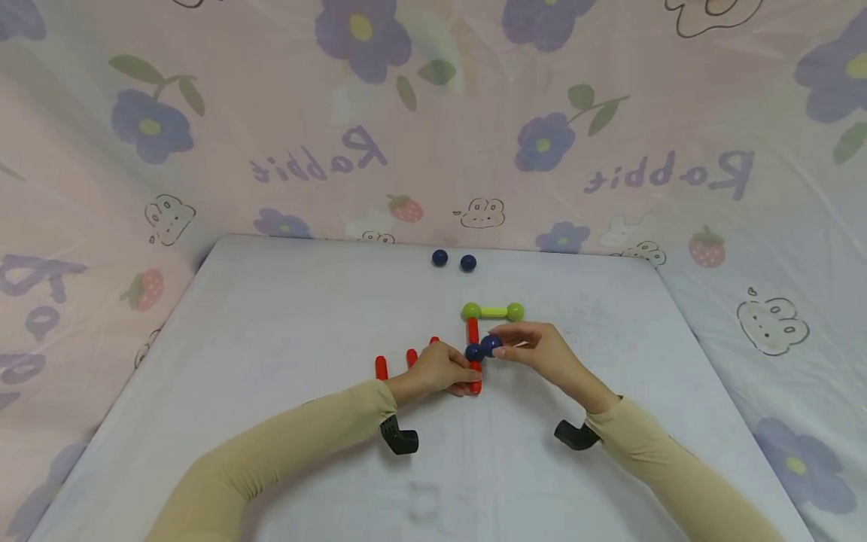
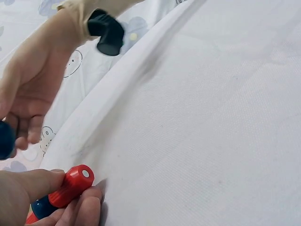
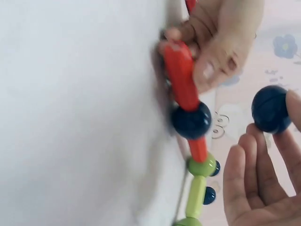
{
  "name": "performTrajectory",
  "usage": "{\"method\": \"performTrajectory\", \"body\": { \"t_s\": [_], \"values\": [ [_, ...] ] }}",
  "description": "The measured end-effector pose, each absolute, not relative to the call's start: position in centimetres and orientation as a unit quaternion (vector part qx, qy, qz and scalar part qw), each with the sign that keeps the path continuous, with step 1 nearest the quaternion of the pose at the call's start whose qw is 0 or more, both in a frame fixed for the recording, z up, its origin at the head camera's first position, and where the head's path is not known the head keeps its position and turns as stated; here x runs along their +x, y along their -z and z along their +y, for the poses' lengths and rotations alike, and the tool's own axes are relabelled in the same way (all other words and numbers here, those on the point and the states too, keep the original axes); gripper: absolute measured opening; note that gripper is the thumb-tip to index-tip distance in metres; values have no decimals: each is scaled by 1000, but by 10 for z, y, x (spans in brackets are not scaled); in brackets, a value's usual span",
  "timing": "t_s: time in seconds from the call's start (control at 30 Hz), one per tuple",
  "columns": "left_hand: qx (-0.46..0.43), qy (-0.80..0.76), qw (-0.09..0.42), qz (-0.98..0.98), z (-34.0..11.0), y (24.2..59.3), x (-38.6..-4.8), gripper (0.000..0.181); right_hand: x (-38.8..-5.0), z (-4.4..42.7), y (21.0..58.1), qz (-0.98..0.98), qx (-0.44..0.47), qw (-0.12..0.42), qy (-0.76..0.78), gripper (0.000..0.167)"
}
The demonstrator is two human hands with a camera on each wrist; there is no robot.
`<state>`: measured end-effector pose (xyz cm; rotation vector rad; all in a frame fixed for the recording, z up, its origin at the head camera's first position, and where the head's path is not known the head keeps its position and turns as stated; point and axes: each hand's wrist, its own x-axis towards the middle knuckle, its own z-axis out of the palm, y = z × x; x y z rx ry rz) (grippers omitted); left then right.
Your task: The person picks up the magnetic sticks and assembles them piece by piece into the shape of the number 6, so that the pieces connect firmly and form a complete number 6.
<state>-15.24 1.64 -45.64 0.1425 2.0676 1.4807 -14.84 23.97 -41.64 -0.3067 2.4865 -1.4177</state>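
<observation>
- One likely fault: the held blue ball (image 1: pixel 491 345) could be slipping, since only thumb and fingertips are gripping its smooth, round surface.
- Second: the chain could be bending or parting at the blue joint ball (image 1: pixel 474 352) if the left hand (image 1: pixel 436 369) is pushing sideways on the lower red rod (image 1: pixel 476 387).
- Hands: left is pinching that rod between thumb and fingers; right hand (image 1: pixel 542 350) is pinching the held blue ball.
- Position: the joint ball is sitting between the two hands, joining lower and upper red rod (image 1: pixel 473 330); the right wrist view is showing the held ball apart from it.
- Beyond the hands, a green rod (image 1: pixel 494 312) is lying between two green balls (image 1: pixel 471 311).
</observation>
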Motion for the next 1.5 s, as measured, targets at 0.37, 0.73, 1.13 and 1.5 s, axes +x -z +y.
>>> {"method": "performTrajectory", "body": {
  "t_s": [0.37, 0.73, 1.13, 1.5],
  "values": [
    [62, -580, 294, 757, 15, 456, -151, 21, -105, 234, 449, 825, -143, 193, 511, 33],
    [60, -576, 287, 763, 16, 455, -149, 20, -94, 224, 457, 844, -132, 177, 488, 30],
    [63, -569, 291, 767, 15, 453, -149, 20, -93, 218, 458, 862, -113, 163, 467, 29],
    [54, -562, 291, 773, 15, 452, -149, 22, -94, 218, 459, 864, -111, 158, 464, 30]
  ]
}}
